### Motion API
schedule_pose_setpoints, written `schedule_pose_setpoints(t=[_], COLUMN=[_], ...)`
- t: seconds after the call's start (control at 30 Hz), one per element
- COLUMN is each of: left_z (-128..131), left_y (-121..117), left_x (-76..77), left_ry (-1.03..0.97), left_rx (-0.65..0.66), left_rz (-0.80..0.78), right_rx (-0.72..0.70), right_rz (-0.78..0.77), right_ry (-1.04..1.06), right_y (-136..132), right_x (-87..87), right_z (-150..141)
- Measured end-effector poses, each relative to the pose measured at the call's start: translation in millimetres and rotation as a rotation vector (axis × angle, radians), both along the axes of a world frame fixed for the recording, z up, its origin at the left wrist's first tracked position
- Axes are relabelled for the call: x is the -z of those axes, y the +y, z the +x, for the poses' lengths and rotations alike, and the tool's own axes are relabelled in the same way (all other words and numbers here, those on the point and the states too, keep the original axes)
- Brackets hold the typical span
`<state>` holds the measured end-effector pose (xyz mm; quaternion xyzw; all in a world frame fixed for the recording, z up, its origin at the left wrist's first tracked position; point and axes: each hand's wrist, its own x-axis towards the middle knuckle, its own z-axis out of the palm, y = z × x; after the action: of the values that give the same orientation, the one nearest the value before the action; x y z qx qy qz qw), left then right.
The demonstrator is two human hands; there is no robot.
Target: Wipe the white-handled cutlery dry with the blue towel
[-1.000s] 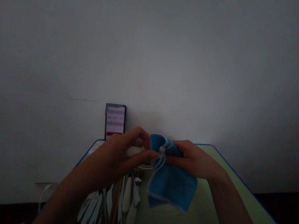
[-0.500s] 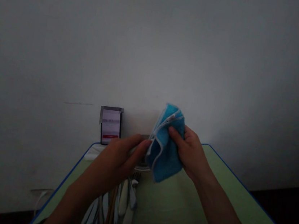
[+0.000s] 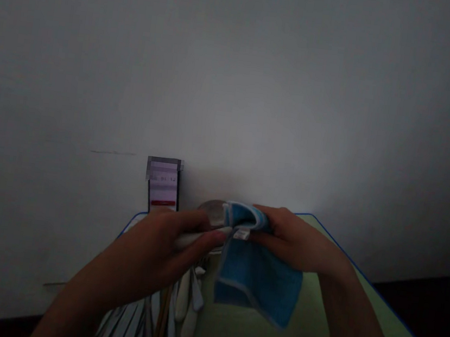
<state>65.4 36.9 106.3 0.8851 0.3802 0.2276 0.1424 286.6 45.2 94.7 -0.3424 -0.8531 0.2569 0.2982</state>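
My left hand is closed round the pale handle of a utensil whose far end runs into a blue cloth. My right hand pinches that cloth around the utensil's end, and the rest of the cloth hangs down over the green table. The covered end of the utensil is hidden. Both hands are held above the table, close together.
Several pieces of cutlery lie on the table under my left hand. A metal bowl sits behind the hands. A phone with a lit screen stands against the wall at the table's far edge.
My right hand has come down from its raised position, and the bunched cloth now hangs open below it. My left hand stays on the utensil handle.
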Motion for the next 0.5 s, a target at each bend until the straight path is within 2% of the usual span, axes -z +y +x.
schedule_pose_setpoints(t=[0.1, 0.23, 0.5], left_z=[6, 12, 7], left_y=[-2, -3, 0], left_x=[2.6, 4.6, 3.7], left_ry=[0.060, 0.083, 0.048], left_rx=[0.023, -0.003, 0.013], left_rz=[0.001, 0.063, 0.105], right_rx=[0.096, 0.141, -0.041], right_rz=[0.031, 0.034, -0.058], right_ry=[-0.018, -0.006, 0.028], right_y=[1, 4, 3], right_x=[0.9, 3.6, 5.4], right_z=[1, 5, 5])
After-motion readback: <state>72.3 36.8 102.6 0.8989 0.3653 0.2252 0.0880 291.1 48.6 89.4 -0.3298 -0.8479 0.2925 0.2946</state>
